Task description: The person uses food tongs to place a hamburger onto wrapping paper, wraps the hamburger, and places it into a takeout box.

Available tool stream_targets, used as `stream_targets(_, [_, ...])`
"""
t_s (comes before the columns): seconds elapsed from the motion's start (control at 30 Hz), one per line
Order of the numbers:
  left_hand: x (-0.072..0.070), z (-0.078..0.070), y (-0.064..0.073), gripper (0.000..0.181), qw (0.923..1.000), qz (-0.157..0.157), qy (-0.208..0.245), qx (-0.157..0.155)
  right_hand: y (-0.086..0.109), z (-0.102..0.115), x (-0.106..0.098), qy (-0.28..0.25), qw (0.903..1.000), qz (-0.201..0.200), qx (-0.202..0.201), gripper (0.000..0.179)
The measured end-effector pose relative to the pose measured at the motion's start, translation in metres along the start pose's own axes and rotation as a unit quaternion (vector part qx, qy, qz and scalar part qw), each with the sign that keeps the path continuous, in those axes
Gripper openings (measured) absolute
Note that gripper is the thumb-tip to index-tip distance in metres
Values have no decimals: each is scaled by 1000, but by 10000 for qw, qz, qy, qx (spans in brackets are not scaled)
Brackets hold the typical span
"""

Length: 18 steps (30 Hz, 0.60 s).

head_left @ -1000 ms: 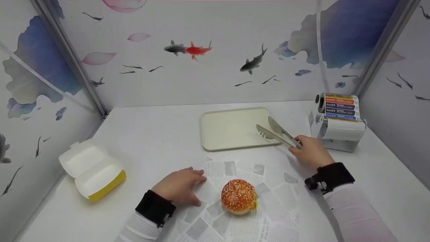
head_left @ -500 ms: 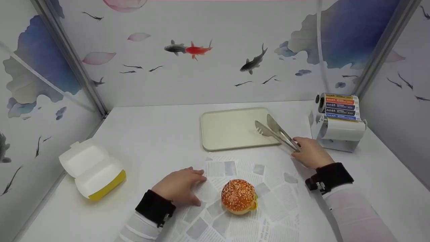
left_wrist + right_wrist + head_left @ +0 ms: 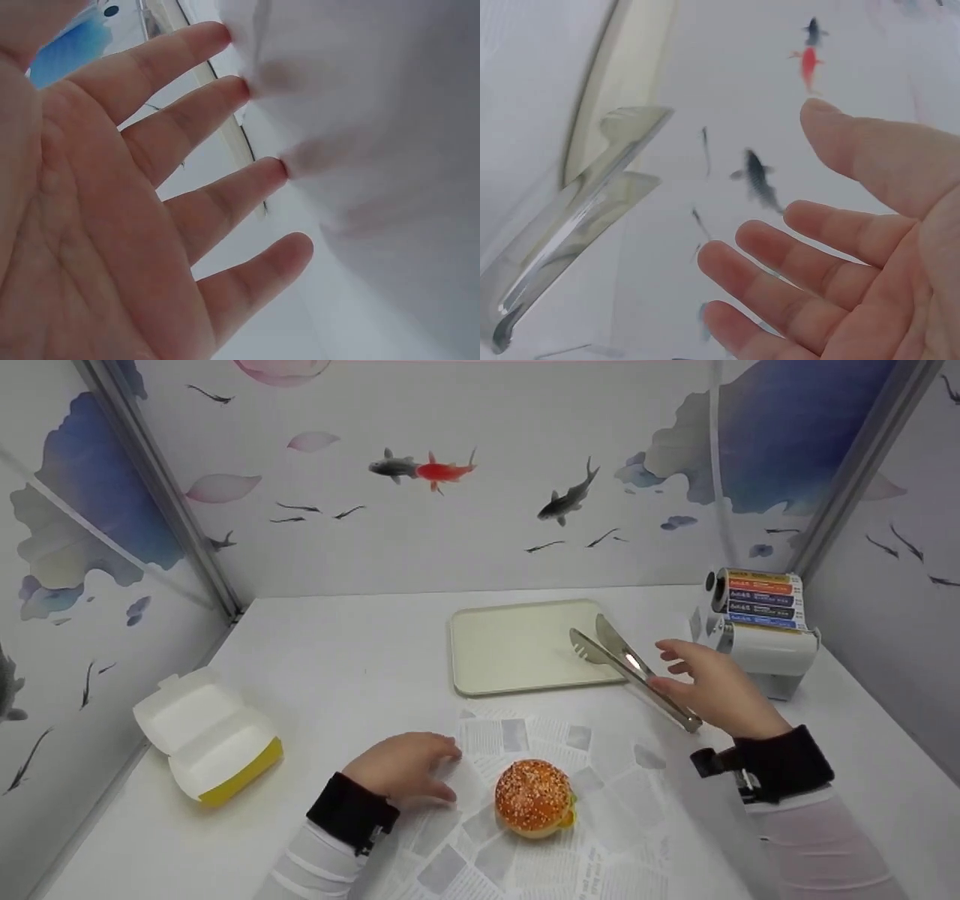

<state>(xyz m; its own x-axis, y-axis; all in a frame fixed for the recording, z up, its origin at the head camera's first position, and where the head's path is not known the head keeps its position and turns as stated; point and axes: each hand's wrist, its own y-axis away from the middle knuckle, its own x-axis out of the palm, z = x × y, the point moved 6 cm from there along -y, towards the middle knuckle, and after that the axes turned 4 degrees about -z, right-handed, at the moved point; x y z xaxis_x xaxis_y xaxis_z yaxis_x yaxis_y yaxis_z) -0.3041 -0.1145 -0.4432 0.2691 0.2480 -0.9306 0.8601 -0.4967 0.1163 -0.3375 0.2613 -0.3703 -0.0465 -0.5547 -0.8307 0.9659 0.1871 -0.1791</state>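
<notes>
Metal serving tongs (image 3: 637, 671) lie with their tips on the right part of a pale tray (image 3: 510, 649) and their joined end on the white table. My right hand (image 3: 712, 686) is raised over the handle end with fingers spread; the right wrist view shows the tongs (image 3: 577, 217) apart from the fingers. My left hand (image 3: 405, 765) rests at the left edge of a newsprint-patterned paper sheet (image 3: 487, 735), its fingertips on the paper in the left wrist view. Beside it on the sheet sits a hamburger (image 3: 532, 796) with a sesame bun, yellow and green filling showing at its right.
A white clamshell box (image 3: 214, 742) with a yellow side stands opened at the left. At the back right is a white dispenser (image 3: 772, 649) with striped, coloured labels, close behind my right hand. Printed walls (image 3: 480, 540) enclose the back and sides of the table.
My right hand has let go of the tongs and lifted away to the right. The tongs now lie by themselves, their tips on the tray. My left hand has barely moved.
</notes>
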Motion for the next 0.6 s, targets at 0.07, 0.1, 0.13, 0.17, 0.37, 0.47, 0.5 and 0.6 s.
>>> stream_targets(0.07, [-6, -1, -9, 54, 9997, -236, 32, -56, 5, 14, -1, 16, 9999, 15, -118, 63])
stream_targets(0.1, [-9, -2, -15, 52, 9992, -380, 8, -113, 8, 21, -1, 48, 9998, 12, -187, 62])
stream_targets(0.13, [-12, -2, -22, 49, 9985, -509, -47, -191, 10, 27, 0, 90, 9996, 27, -262, 61])
stream_targets(0.17, [-15, -3, -28, 47, 9976, -624, -136, -278, 13, 32, 1, 114, 9993, 41, -351, 61])
stream_targets(0.37, [-17, -8, -61, 28, 9873, -1023, -884, -835, 23, 49, 6, 161, 9972, 84, -730, 61])
stream_targets(0.47, [-15, -8, -70, 28, 9812, -1248, -1058, -1022, 22, 52, 8, 195, 9966, 104, -792, 60])
stream_targets(0.5, [-14, -7, -73, 28, 9797, -1317, -1079, -1060, 22, 52, 9, 214, 9964, 107, -815, 59])
stream_targets(0.6, [-13, -6, -80, 30, 9772, -1409, -1039, -1200, 20, 52, 11, 272, 9960, 129, -845, 57])
